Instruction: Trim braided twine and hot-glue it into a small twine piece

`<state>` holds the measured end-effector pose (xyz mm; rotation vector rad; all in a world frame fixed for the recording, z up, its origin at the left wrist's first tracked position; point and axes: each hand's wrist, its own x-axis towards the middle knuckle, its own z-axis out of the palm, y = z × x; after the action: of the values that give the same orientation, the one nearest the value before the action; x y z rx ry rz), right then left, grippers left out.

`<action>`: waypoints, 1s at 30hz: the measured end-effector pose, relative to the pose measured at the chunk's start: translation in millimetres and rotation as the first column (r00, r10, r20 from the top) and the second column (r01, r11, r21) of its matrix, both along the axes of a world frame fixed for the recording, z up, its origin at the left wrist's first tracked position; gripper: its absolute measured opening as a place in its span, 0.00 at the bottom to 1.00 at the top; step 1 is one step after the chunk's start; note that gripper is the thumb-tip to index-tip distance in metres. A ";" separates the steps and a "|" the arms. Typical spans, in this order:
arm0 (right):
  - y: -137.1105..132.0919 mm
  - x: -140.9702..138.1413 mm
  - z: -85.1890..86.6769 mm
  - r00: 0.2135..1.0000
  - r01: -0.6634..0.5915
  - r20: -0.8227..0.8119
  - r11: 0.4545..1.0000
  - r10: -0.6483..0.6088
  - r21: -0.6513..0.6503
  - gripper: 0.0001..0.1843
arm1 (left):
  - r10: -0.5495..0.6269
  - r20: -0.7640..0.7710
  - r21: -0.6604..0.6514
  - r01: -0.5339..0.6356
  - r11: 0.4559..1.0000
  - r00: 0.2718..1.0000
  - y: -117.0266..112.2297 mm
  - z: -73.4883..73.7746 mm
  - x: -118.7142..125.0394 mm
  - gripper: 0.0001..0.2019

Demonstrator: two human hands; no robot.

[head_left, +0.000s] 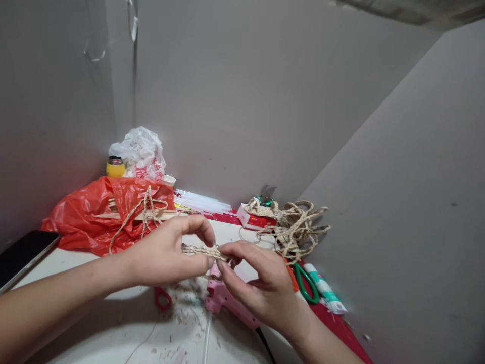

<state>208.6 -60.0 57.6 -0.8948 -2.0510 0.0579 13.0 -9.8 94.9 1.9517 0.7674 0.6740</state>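
Between my hands is a short flat piece of braided straw-coloured cord [200, 249], made of several strands side by side. My left hand [168, 253] has its thumb along the near edge and its fingers curled over the far side. At the other end, my right hand [261, 283] pinches the cord between thumb and fingertips; part of that end is hidden. Below them a pink glue gun [229, 302] lies on the white table [132, 323], partly covered by my right hand. A clear glue stick [207, 338] and a red scissor handle [162, 299] are close by.
At right are a heap of braided cord [299, 230], green-handled scissors [307, 283] and a white-green tube [326, 290]. A red plastic bag [83, 217] with wooden sticks, a phone [26, 258] and a yellow jar [115, 167] stand left. Clear glue sticks [200, 202] lie behind.
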 end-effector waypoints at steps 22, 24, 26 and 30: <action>-0.4 -3.9 -10.5 0.999 0.020 -0.046 0.999 -0.022 -0.034 0.14 | 0.012 -0.084 0.470 0.029 0.882 0.996 -4.7 -7.8 -0.2 0.03; -1.2 -2.5 -13.3 0.997 0.025 -0.076 0.998 -0.030 -0.066 0.17 | 0.019 -0.091 0.476 0.027 0.879 0.996 -5.8 -8.1 -0.1 0.02; -2.3 0.1 -15.6 0.993 0.012 -0.115 0.993 -0.026 -0.116 0.22 | 0.024 -0.090 0.491 0.024 0.871 0.996 -6.7 -8.3 -0.1 0.02; -3.8 6.6 -18.3 0.986 -0.036 -0.168 0.969 -0.005 -0.244 0.30 | 0.035 -0.059 0.525 0.001 0.851 0.998 -6.6 -6.9 -0.7 0.03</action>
<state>215.2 -63.8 39.3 -0.9898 -1.9191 0.3923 12.3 -16.5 88.0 2.4775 0.6852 0.9052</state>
